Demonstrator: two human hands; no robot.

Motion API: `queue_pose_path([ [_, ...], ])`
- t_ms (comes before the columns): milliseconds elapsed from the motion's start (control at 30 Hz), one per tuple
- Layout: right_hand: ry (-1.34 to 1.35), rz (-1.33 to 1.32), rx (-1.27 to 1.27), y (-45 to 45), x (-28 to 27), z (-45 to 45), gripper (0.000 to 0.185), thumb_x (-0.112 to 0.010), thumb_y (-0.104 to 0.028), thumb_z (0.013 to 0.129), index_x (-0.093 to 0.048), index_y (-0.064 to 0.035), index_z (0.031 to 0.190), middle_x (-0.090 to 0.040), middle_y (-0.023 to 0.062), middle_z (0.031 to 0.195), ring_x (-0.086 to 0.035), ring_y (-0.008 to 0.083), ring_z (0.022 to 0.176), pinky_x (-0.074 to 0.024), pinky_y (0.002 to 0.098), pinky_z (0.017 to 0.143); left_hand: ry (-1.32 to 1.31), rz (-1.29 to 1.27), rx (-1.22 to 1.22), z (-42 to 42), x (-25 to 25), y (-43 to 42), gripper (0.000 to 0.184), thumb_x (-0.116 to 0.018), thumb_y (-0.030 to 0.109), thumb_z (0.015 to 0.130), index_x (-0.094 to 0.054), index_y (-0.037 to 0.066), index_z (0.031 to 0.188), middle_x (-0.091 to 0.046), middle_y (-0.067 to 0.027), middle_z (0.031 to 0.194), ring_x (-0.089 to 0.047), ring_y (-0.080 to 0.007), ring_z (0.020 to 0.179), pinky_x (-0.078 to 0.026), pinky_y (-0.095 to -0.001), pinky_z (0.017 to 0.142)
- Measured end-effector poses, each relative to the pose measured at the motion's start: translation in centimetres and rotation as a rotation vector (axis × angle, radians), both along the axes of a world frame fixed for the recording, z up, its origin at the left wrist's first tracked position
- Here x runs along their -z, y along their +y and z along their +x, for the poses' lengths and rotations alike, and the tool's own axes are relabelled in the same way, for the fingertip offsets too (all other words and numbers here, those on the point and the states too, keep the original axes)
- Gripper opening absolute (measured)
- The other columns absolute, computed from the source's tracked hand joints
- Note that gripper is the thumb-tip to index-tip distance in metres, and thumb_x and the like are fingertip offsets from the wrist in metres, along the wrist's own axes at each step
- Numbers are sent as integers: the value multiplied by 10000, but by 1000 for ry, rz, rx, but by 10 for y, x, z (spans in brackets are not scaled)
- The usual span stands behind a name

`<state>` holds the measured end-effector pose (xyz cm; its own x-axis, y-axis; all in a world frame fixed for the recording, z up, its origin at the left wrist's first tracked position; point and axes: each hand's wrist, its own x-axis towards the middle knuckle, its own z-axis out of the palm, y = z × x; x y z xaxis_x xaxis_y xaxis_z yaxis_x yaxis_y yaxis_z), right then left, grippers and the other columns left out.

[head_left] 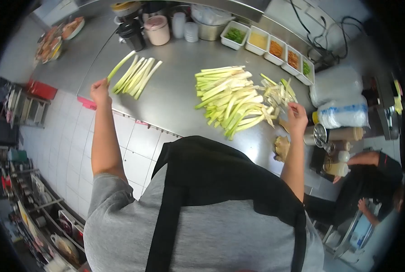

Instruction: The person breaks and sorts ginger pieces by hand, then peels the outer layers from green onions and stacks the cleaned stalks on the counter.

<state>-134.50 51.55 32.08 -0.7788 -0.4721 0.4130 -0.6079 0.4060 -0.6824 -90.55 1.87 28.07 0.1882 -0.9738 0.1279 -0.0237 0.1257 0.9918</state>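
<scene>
My left hand (pixel 101 92) is closed around the lower end of a long, pale green, scallion-like stalk (pixel 120 66), held slanting at the counter's left edge. Just right of it lies a small row of similar stalks (pixel 136 78). A larger heap of green-and-white stalks (pixel 229 97) spreads over the middle of the counter. My right hand (pixel 297 119) is over the right side with its fingers pinched together; whatever is in them is hidden. Beside it are pale peelings and trimmings (pixel 279 93), and a piece of ginger root (pixel 281 148) lies below its wrist.
White trays of chopped ingredients (pixel 258 41) line the back, beside a pink-lidded container (pixel 157 31). Plastic-wrapped stacks (pixel 343 111), a metal pot (pixel 318 135) and bottles (pixel 337 168) crowd the right. Another person (pixel 370 181) works at lower right. Plates of food (pixel 53 43) stand far left.
</scene>
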Motion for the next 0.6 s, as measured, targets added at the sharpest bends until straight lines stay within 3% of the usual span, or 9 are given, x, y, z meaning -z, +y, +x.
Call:
queue_pose_path([
  [67, -74, -26, -5, -12, -13, 10, 120, -608, -73, 795, -641, -30, 902, -618, 104, 870, -621, 166, 740, -503, 276, 682, -233, 41, 8, 1, 25, -32, 147, -683, 65, 774, -550, 28, 824, -586, -54, 774, -596, -164, 767, -510, -279, 695],
  [100, -161, 73, 43, -13, -19, 12, 135, -609, -81, 796, -639, -34, 919, -621, 108, 881, -623, 169, 743, -503, 278, 685, -607, -9, 24, 3, 27, -36, 158, -664, 166, 739, -629, 88, 872, -650, -107, 847, -625, -231, 781, -493, -336, 745],
  [200, -311, 234, 121, -14, -33, 13, 186, -614, -100, 794, -633, -49, 972, -628, 123, 920, -627, 190, 771, -500, 290, 710, -1214, 104, 102, -17, 8, -29, 170, -622, 180, 739, -670, 135, 895, -656, -141, 910, -626, -288, 826, -482, -375, 780],
  [233, -291, 200, 107, -13, -35, 17, 206, -616, -104, 790, -630, -56, 991, -629, 129, 938, -627, 207, 795, -496, 299, 729, -1187, 112, 151, -28, -10, -12, 170, -604, 131, 742, -680, 138, 894, -649, -147, 914, -606, -309, 862, -465, -395, 804],
  [333, 10, 136, -33, -22, -23, 15, 287, -603, -87, 771, -617, -91, 1058, -621, 139, 1017, -577, 297, 964, -455, 359, 845, -1161, -539, 112, -81, -15, 34, 140, -629, 109, 726, -675, 110, 858, -642, -137, 916, -582, -315, 881, -442, -404, 824],
  [400, 73, 176, -168, -58, -25, 28, 320, -600, -53, 771, -608, -108, 1086, -615, 123, 1054, -563, 291, 1011, -443, 349, 874, -794, -608, 591, -132, -18, 74, 140, -682, 101, 685, -655, 96, 822, -617, -131, 931, -532, -318, 970, -414, -405, 843],
  [433, 110, 206, -282, -79, -26, 33, 345, -604, -32, 774, -602, -119, 1107, -615, 108, 1067, -570, 268, 1018, -444, 328, 878, -817, -718, 715, -155, -23, 104, 156, -691, 112, 682, -650, 92, 831, -602, -119, 951, -515, -317, 992, -408, -406, 851],
  [500, 188, 242, -523, -120, -22, 38, 343, -616, -64, 760, -614, -138, 1095, -585, 89, 1136, -518, 271, 1105, -405, 377, 932, -732, -742, 850, -188, -44, 162, 170, -693, 103, 678, -637, 84, 836, -574, -112, 961, -507, -310, 953, -402, -399, 853],
  [600, 448, 428, -510, -159, -24, 46, 274, -605, -94, 733, -640, -149, 999, -579, 36, 1134, -461, 248, 1146, -312, 512, 965, -664, -764, 994, -201, -55, 200, 196, -691, 89, 681, -618, 73, 862, -559, -117, 971, -496, -312, 954, -400, -395, 850],
])
